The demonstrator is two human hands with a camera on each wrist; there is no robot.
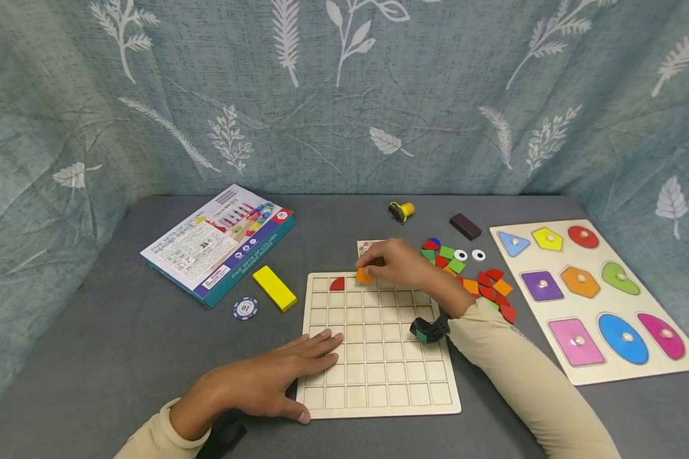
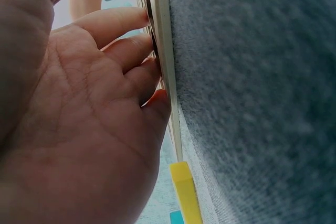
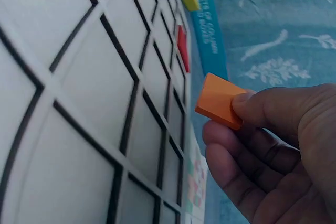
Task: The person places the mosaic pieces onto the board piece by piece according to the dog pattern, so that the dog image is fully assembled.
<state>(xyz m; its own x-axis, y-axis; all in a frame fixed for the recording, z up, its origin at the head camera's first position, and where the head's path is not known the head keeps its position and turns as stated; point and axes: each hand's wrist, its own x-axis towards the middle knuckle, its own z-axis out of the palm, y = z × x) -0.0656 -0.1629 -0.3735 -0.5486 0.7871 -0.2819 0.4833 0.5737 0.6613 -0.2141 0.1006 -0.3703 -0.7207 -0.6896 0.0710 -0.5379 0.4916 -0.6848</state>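
A pale wooden grid board [image 1: 379, 357] lies flat on the grey table. One red quarter-circle piece [image 1: 337, 284] sits in its far row, second cell from the left. My right hand [image 1: 395, 261] is over the board's far edge, pinching an orange square tile [image 1: 363, 275] between thumb and fingers. In the right wrist view the orange tile [image 3: 219, 100] is tilted and stands off the grid. My left hand [image 1: 270, 376] rests with spread fingers on the board's left edge, thumb by the near corner. The left wrist view shows the fingertips [image 2: 137, 18] right at the board's rim.
Several loose coloured tiles [image 1: 486, 290] lie right of the board, with a patterned card [image 1: 367, 247] behind it. A shape-puzzle board [image 1: 594, 299] stands farther right. Leftward are a yellow block [image 1: 275, 289], a poker chip [image 1: 245, 308] and a box [image 1: 218, 242]. A dark block [image 1: 465, 225] lies behind.
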